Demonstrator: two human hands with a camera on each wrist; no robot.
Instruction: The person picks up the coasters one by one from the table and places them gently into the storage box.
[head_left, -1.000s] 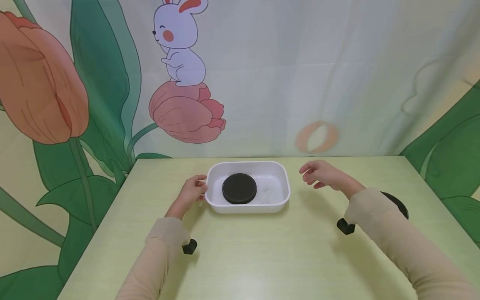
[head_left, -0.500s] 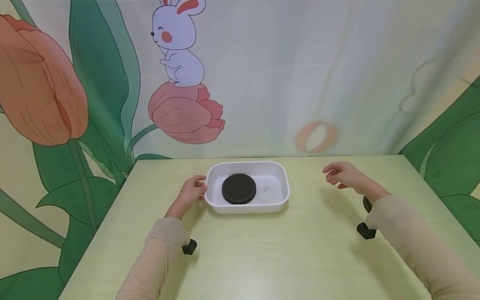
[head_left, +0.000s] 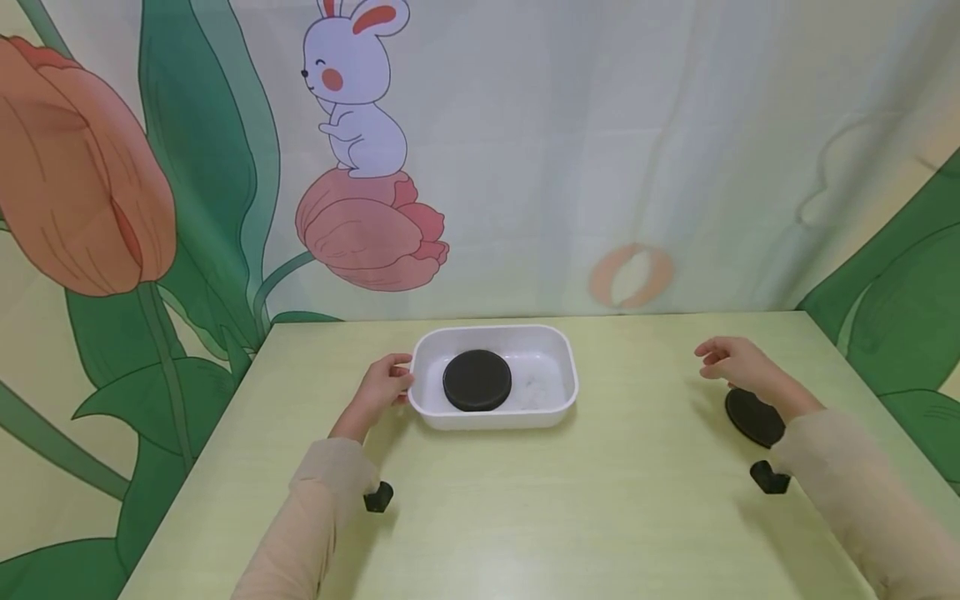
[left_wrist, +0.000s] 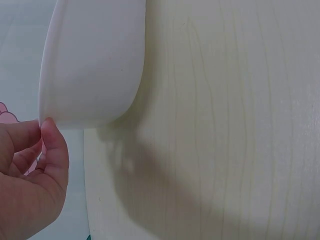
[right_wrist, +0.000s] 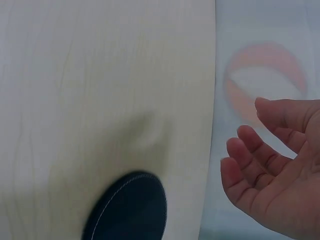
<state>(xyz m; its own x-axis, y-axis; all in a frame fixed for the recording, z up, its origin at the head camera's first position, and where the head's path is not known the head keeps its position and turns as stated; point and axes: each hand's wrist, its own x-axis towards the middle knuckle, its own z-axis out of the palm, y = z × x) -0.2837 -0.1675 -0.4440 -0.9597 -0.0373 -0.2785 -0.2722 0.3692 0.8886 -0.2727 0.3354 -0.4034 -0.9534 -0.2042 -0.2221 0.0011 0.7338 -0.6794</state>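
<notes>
My left hand (head_left: 381, 387) pinches the left end of a white rectangular tray (head_left: 495, 422) with rounded corners. In the left wrist view, the thumb presses the tray (left_wrist: 95, 65) near its rim, with fingers on the other side. Inside the tray's left half lies a thick round black disc (head_left: 477, 380). Over the table's right side hovers my right hand (head_left: 738, 364), its fingers loosely bent and holding nothing. Just below it lies a flat round black coaster (head_left: 750, 417), partly covered by the wrist. Pale stitching runs along the coaster's (right_wrist: 134, 210) edge in the right wrist view.
The pale wooden table (head_left: 480, 508) meets a printed curtain (head_left: 525, 167) with a rabbit and tulips at its back edge. Small black wrist pieces (head_left: 378, 497) show under both sleeves.
My right hand has moved away from the tray to the right and slightly nearer, uncovering much of the black coaster. The left hand keeps its hold on the tray.
</notes>
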